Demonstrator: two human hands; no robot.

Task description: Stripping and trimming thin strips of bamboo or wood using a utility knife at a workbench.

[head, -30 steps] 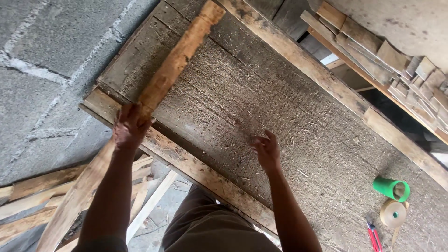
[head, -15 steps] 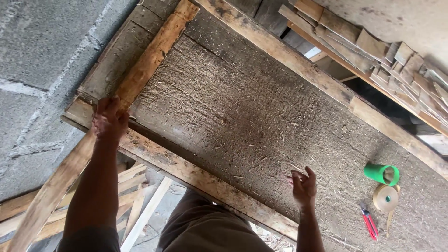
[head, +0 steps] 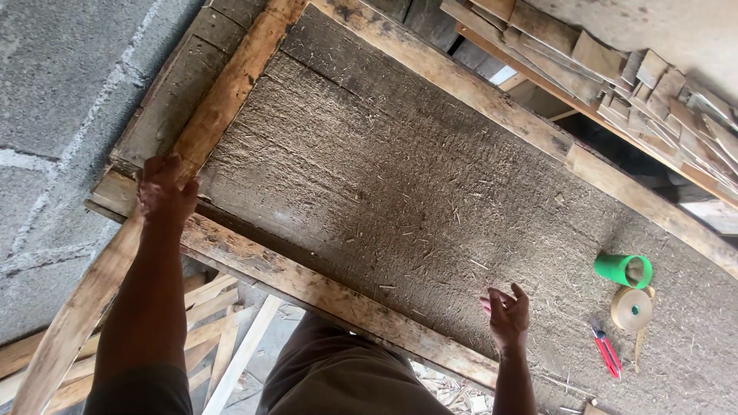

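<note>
- Moved since half a second ago: right hand (head: 507, 317) further along the near edge toward the green cup, now lifted off the surface with fingers spread and curled, gripping nothing; left hand (head: 164, 192) kept on the same corner.
- Nearest, at the bottom: brown trousers (head: 346, 380), with loose pale wooden slats (head: 223, 338) lying on the floor beneath the table edge.
- Left hand closed down over the corner where a long slanting batten (head: 92, 292) crosses the near frame rail (head: 307, 288); fingers pressed on the wood, though whether wrapped round it cannot be told.
- Between the rails: a large panel (head: 384, 184), grey-brown, rough and fibrous, flecked with pale straw bits, finely ridged, lying flat inside the wooden frame.
- Right of the hovering hand, on the same surface: a red-handled cutter (head: 607, 355), a roll of tan tape (head: 632, 309) and a green cup (head: 621, 270) lying on its side, close together.
- Beyond the panel: far frame rail (head: 477, 92), worn and pale.
- Farthest: a stack of thin wooden offcuts (head: 638, 73) at upper right, and a grey block wall (head: 69, 100) at left.
</note>
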